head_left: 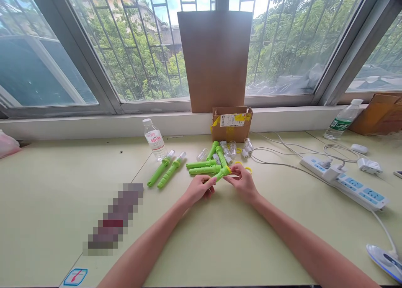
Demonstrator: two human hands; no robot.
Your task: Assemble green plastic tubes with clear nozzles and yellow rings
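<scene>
Forearms stretched forward, the left hand (199, 187) grips a tilted green plastic tube (220, 173) between both hands; the right hand (242, 184) pinches its yellow ring (228, 170). 2 clear-capped green tubes (167, 171) lie leftward; loose green tubes (202, 170) and clear caps (233, 147) crowd just beyond, before a cardboard box (222, 134).

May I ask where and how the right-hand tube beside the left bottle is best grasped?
Grip this tube at mid-shaft, probably from above and the right: it lies flat, clear cap pointing away, with the other tube close on its left.
</scene>
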